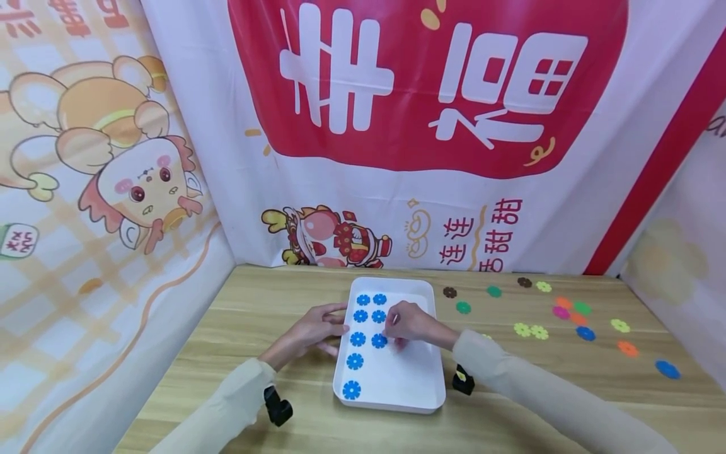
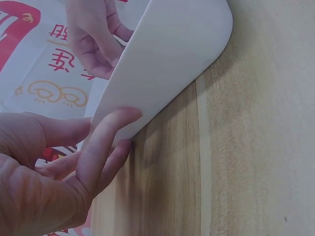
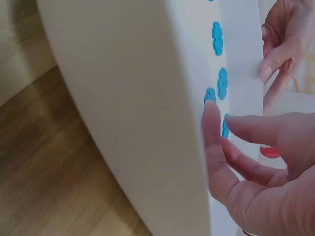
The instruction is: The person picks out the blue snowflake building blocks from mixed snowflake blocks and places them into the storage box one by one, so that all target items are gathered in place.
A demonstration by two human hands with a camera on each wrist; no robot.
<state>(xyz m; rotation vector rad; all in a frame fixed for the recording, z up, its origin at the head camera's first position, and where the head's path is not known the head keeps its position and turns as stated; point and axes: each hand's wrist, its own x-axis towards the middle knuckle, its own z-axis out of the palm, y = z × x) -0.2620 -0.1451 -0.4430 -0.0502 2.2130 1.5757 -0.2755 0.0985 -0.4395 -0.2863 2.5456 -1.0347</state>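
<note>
A white rectangular tray (image 1: pixel 397 384) lies on the table, holding blue flower-shaped discs in two columns. The left column runs the tray's length, down to a disc (image 1: pixel 351 389) in the near corner. My left hand (image 1: pixel 314 326) grips the tray's left side, thumb at the rim and fingers against the outer wall (image 2: pixel 162 59). Inside the tray is my right hand (image 1: pixel 408 323), beside the lowest disc (image 1: pixel 378 341) of the second column. In the right wrist view its index fingertip touches a blue disc (image 3: pixel 210 94), with the thumb held apart from that finger.
Loose flower discs lie on the table to the right, including a green one (image 1: pixel 463 308), a brown one (image 1: pixel 450 292), an orange one (image 1: pixel 628 349) and a blue one (image 1: pixel 667 369). A printed cloth (image 1: pixel 351 189) hangs along the table's far edge.
</note>
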